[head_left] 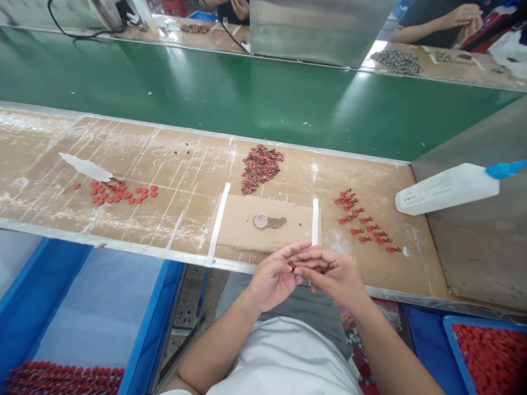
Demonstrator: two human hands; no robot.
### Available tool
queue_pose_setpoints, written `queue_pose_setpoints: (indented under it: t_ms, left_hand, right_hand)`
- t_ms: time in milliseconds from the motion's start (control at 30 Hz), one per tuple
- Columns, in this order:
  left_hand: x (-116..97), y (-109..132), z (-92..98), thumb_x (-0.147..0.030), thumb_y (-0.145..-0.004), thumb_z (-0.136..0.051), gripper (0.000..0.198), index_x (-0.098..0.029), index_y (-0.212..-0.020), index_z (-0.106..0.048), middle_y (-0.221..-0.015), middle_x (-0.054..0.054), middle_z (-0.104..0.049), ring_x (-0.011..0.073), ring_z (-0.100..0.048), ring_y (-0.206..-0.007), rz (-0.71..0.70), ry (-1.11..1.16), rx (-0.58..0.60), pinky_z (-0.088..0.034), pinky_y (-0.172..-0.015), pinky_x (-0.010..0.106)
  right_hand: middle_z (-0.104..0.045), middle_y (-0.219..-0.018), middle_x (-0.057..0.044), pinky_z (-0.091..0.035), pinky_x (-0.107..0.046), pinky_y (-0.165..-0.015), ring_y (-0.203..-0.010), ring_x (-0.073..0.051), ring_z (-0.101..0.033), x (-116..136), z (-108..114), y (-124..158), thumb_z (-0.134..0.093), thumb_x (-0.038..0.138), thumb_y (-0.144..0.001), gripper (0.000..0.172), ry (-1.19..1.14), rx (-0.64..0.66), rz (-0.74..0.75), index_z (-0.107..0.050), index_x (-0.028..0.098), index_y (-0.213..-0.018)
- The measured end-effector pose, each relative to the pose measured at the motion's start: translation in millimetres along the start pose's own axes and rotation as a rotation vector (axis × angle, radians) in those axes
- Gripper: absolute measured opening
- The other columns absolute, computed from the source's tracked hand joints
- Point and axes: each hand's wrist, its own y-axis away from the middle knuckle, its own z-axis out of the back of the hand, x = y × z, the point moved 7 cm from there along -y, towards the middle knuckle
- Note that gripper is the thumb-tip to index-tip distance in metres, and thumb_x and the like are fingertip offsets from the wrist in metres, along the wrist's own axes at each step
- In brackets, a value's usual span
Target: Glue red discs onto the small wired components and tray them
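Observation:
My left hand (pixel 272 281) and my right hand (pixel 335 275) meet just in front of the table's near edge. Between their fingertips is a small red piece (pixel 292 267), mostly covered, so its full shape cannot be made out. Both hands are closed around it, thumbs against fingers. Beyond them, a small round lid-like dish (pixel 261 220) sits on a taped cardboard sheet (pixel 234 225), beside a brown wet-looking patch (pixel 276 223). Farther back lies a heap of small red-and-black pieces (pixel 261 167).
Red discs (pixel 117 192) lie at left near a white strip (pixel 86 167). Small red pieces on round bases (pixel 366 220) stand or lie at right, beside a blue-capped white bottle (pixel 450 189). A green belt (pixel 214 90) runs behind. Blue bins (pixel 142 323) flank me; another person's hands (pixel 465 22) appear beyond.

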Motion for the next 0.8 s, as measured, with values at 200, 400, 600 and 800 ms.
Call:
queue_pose_setpoints:
  t_ms: [200,400,600,800]
  left_hand:
    - [-4,-1,3.4,-0.006,-0.071,-0.047,0.053,-0.009,-0.121,-0.063,-0.123,0.016,-0.066,0.0223,-0.064,-0.096,-0.032,0.063,-0.036,-0.052,-0.079,0.037]
    - [-3,4,12.3,-0.012,-0.085,-0.051,0.031,-0.007,-0.109,-0.071,-0.11,0.014,-0.071,0.021,-0.063,-0.101,-0.105,0.027,-0.094,-0.047,-0.093,0.036]
    - [0,8,13.5,-0.025,-0.085,-0.046,0.043,-0.003,-0.116,-0.067,-0.116,0.017,-0.07,0.0215,-0.063,-0.107,-0.03,0.23,-0.058,-0.045,-0.097,0.034]
    - [-3,9,5.9,-0.025,-0.083,-0.046,0.047,-0.004,-0.121,-0.065,-0.13,0.017,-0.063,0.0248,-0.055,-0.124,-0.018,0.259,0.024,-0.037,-0.11,0.039]
  right_hand:
    - [-0.077,-0.087,-0.008,-0.053,-0.021,-0.039,-0.057,-0.015,-0.067,4,5,5,-0.08,0.031,-0.073,0.032,-0.094,-0.201,0.058,-0.069,0.02,-0.101]
    - [-0.075,-0.071,-0.005,-0.039,-0.015,-0.028,-0.036,-0.007,-0.051,-7,6,5,-0.085,0.031,-0.067,0.033,-0.266,-0.247,-0.034,-0.066,0.019,-0.091]
    - [-0.069,-0.057,0.001,-0.035,-0.013,-0.029,-0.032,-0.004,-0.044,-9,6,7,-0.086,0.03,-0.065,0.032,-0.345,-0.31,-0.023,-0.064,0.02,-0.086]
    - [-0.071,-0.063,-0.001,-0.033,-0.014,-0.029,-0.032,-0.003,-0.042,-5,11,10,-0.087,0.03,-0.063,0.035,-0.363,-0.402,0.034,-0.061,0.02,-0.084]
